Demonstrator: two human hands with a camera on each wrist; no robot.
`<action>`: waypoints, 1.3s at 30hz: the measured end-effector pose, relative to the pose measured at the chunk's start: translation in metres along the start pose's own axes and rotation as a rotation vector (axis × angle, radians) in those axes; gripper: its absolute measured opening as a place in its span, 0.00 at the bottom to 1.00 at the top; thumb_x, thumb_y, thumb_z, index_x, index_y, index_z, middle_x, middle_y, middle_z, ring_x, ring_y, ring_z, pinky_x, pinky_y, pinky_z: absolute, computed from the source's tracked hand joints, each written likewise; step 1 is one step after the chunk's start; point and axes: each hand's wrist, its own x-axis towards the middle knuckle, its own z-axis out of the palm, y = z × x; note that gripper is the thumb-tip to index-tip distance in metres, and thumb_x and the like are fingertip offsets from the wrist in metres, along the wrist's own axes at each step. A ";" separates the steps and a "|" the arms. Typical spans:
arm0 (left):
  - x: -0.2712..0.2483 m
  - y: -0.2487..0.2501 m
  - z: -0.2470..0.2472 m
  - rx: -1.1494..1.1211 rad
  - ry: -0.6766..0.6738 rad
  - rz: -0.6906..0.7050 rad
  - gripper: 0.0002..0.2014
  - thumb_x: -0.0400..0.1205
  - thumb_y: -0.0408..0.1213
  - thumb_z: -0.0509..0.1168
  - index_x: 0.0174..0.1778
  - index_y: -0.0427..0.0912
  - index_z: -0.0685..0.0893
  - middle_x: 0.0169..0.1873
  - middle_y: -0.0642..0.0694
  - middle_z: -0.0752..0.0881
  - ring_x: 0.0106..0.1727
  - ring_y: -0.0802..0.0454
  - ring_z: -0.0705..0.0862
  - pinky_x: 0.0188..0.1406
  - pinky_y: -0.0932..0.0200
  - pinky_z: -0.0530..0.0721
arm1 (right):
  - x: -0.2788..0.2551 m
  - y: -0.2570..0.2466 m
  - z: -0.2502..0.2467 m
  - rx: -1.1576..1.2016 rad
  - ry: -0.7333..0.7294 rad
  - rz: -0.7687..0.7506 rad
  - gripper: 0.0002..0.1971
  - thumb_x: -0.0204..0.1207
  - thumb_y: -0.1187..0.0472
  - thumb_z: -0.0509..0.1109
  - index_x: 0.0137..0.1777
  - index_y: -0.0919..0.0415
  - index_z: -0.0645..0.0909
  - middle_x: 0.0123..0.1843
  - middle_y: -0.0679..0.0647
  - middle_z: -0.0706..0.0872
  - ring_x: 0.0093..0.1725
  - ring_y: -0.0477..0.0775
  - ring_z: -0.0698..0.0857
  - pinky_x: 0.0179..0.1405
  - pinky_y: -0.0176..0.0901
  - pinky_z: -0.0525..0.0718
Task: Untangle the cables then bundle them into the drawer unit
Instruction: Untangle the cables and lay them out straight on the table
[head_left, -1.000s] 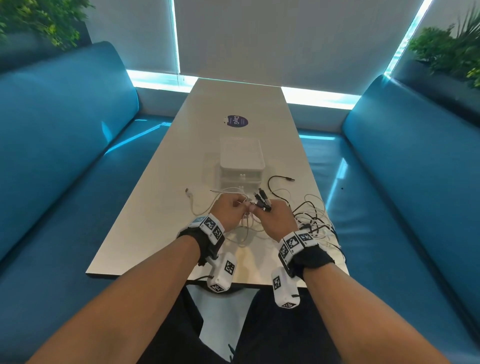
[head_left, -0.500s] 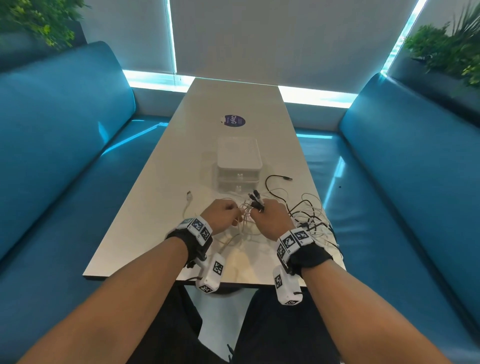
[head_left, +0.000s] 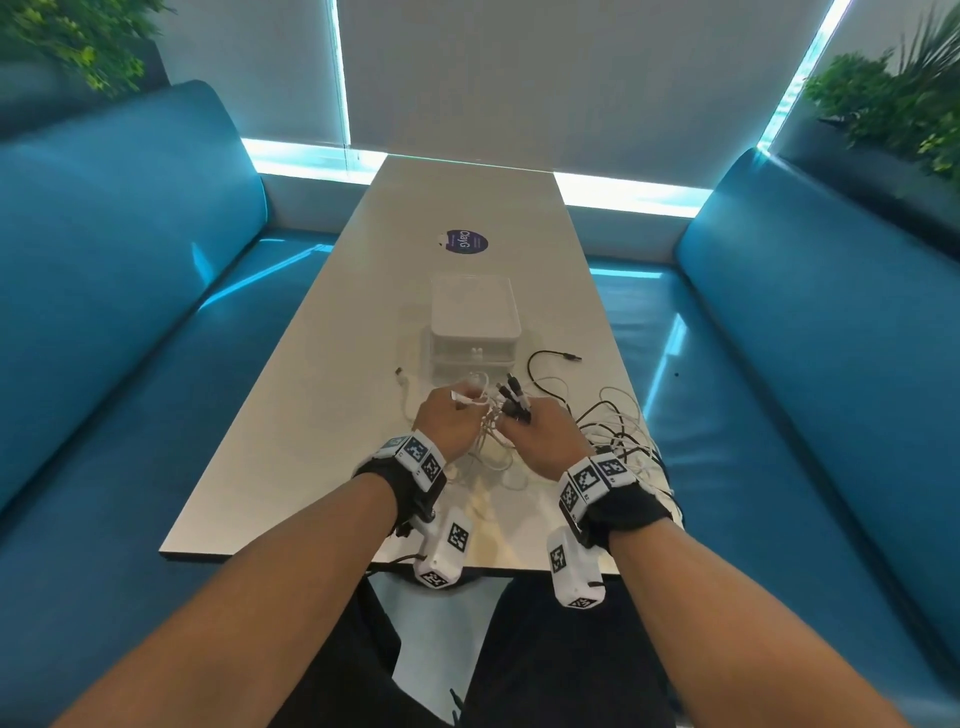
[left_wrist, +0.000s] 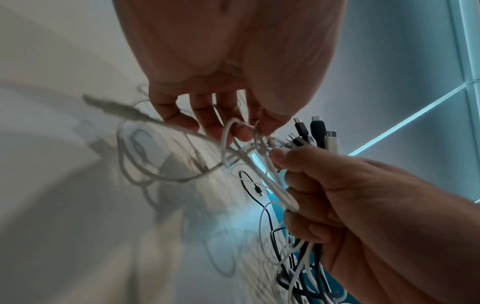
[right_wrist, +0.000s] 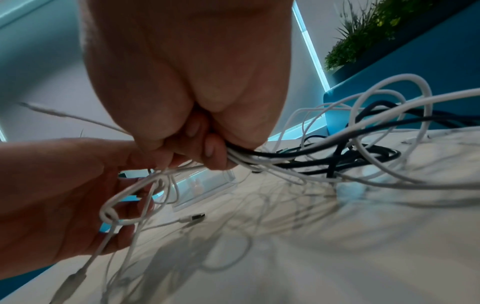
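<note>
Head: left hand (head_left: 451, 422) and right hand (head_left: 540, 434) met just in front of the drawer unit (head_left: 474, 323), cables (head_left: 613, 421) trailing right of it.
Left wrist: left fingers (left_wrist: 221, 123) pinched a white loop.
Right wrist: right fist gripped the plug ends. Risk: pulling apart could tighten the knot (right_wrist: 110, 215).

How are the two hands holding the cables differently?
The right hand grips a whole bunch of black and white cables in a fist, with the plug ends sticking up out of it. The left hand only pinches a thin white cable loop with its fingertips. The right hand's cables trail off toward the table edge; the left hand's cable hangs below it. Both hands are raised above the table, close together.
</note>
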 end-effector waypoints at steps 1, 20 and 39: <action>-0.003 0.002 0.000 -0.007 0.019 0.006 0.11 0.75 0.50 0.65 0.45 0.54 0.90 0.37 0.51 0.92 0.42 0.49 0.90 0.48 0.52 0.88 | -0.001 -0.001 -0.001 0.005 0.001 -0.008 0.13 0.76 0.51 0.69 0.32 0.54 0.78 0.32 0.52 0.84 0.35 0.53 0.81 0.34 0.46 0.75; 0.008 -0.005 -0.038 0.112 0.041 -0.222 0.20 0.90 0.43 0.59 0.35 0.38 0.82 0.27 0.42 0.85 0.29 0.44 0.84 0.28 0.60 0.79 | -0.009 0.007 -0.003 -0.128 -0.067 0.052 0.11 0.79 0.53 0.67 0.46 0.59 0.86 0.40 0.56 0.88 0.42 0.57 0.85 0.41 0.46 0.80; -0.024 -0.018 -0.025 0.843 -0.206 0.322 0.19 0.79 0.50 0.66 0.67 0.55 0.82 0.64 0.51 0.75 0.64 0.48 0.75 0.64 0.46 0.78 | -0.005 0.007 -0.004 -0.219 0.039 0.090 0.07 0.80 0.54 0.67 0.48 0.55 0.85 0.47 0.58 0.89 0.49 0.63 0.85 0.41 0.44 0.74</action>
